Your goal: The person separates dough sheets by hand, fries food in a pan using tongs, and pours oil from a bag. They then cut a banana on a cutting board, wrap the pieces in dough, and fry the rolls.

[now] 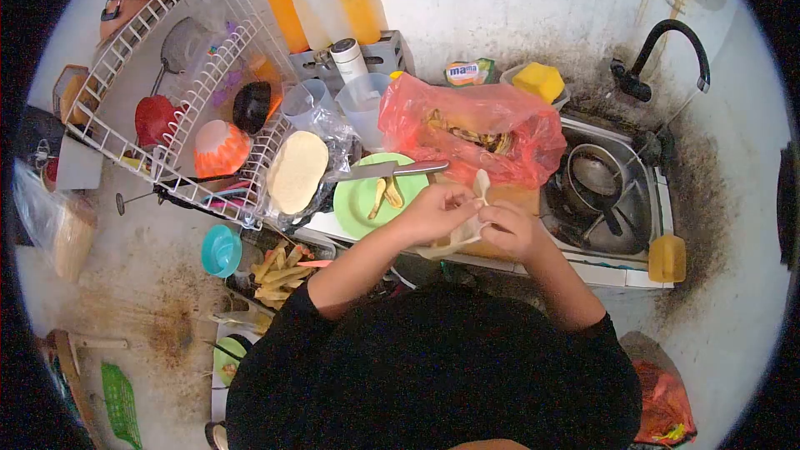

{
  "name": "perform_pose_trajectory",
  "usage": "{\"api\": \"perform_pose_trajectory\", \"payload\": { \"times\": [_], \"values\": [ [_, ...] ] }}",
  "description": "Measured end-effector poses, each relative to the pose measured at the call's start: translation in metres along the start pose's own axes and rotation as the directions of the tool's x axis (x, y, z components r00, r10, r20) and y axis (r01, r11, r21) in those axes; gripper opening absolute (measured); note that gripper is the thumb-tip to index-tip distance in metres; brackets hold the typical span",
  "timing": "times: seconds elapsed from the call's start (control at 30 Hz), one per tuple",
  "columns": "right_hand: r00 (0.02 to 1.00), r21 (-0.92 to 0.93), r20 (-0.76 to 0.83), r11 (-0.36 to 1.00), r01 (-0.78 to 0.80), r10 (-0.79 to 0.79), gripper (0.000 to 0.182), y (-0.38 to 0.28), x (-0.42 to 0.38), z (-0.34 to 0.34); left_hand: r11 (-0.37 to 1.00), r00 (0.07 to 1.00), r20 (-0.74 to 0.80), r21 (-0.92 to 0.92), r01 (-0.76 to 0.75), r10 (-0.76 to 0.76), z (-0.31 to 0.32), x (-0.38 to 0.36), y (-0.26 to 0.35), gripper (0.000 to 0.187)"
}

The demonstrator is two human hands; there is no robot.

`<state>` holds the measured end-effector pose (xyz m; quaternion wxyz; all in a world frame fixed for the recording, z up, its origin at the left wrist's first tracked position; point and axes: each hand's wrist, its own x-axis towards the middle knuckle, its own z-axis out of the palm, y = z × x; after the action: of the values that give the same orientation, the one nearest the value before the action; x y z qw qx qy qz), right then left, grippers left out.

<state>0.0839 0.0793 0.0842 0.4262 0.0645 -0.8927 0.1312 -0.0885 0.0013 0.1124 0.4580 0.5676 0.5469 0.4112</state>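
Observation:
My left hand [437,210] and my right hand [510,229] meet over a wooden cutting board [521,196], fingers pinched on a thin pale wrapper sheet [454,243]. One end of the sheet stands up between them; the rest hangs toward me. Left of my hands lies a green plate [350,210] with strips of banana [385,197]. A knife [427,167] rests across the plate's far rim. Beyond the plate, a stack of pale oval wrappers [298,171] sits on clear plastic. A red plastic bag [408,112] holding browned banana pieces lies behind the board.
A sink [658,200] with a pan [593,168] is to the right, under a black faucet [667,29]. A white dish rack [117,146] stands left. Orange-filled bottles [362,12] line the back. Rolled pieces [279,275] pile low at left, near a teal cup [221,250].

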Motion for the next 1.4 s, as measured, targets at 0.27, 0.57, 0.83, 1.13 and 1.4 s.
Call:
{"api": "perform_pose_trajectory", "payload": {
  "times": [0.27, 0.57, 0.83, 1.13, 1.4],
  "values": [
    [0.998, -0.056, -0.032, 0.997, 0.053, -0.055, 0.024, -0.003, 0.007, 0.005, 0.992, 0.980, -0.168, 0.092, -0.090, 0.104, 0.009, 0.004, -0.013, 0.016],
    [0.878, 0.051, -0.356, 0.945, -0.323, 0.319, 0.017, -0.020, -0.004, 0.033, 0.855, 0.891, -0.325, 0.506, -0.118, 0.315, -0.017, -0.006, 0.008, 0.017],
    [0.250, 0.710, 0.018, 0.164, -0.685, 0.968, 0.021, -0.006, 0.008, 0.070, 0.679, 0.852, -0.094, 0.651, -0.338, 0.514, -0.012, 0.000, 0.002, 0.016],
    [0.552, 0.716, 0.134, 0.305, -0.628, 0.823, 0.018, 0.012, 0.003, 0.059, 0.716, 0.847, -0.166, 0.628, -0.304, 0.506, -0.006, 0.002, 0.008, 0.016],
    [0.484, 0.592, -0.248, 0.527, -0.610, 0.839, 0.016, 0.010, 0.010, 0.051, 0.818, 0.845, -0.336, 0.544, -0.185, 0.415, -0.016, 0.007, -0.002, 0.019]
  ]
}}
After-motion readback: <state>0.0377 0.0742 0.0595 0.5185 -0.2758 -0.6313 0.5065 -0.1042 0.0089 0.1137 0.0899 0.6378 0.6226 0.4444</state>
